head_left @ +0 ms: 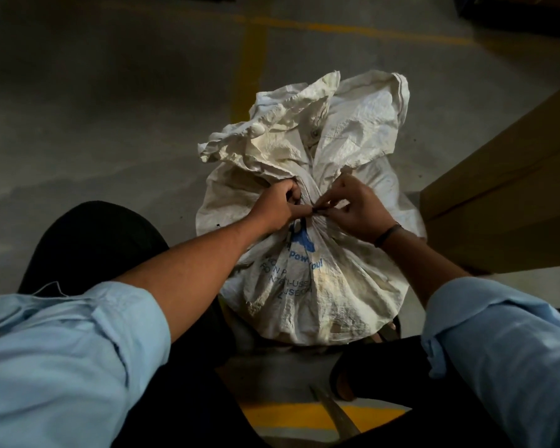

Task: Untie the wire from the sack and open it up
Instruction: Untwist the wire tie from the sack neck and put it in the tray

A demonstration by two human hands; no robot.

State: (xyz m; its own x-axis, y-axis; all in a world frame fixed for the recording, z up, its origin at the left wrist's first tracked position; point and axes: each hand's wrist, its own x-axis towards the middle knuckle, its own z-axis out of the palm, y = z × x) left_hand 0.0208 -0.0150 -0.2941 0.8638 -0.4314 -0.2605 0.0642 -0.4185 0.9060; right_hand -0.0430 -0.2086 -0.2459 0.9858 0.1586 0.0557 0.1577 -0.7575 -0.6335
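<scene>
A white woven sack with blue print stands on the floor between my knees. Its neck is gathered tight and its crumpled top flares above the tie. A thin dark wire circles the neck, mostly hidden by my fingers. My left hand grips the left side of the neck, its thumb and fingertips pinching at the wire. My right hand pinches the wire from the right, fingertips meeting the left hand's at the tie.
A brown cardboard box stands close on the right, touching the sack's side. The grey concrete floor carries yellow painted lines. A metal blade-like object lies near my feet at the bottom.
</scene>
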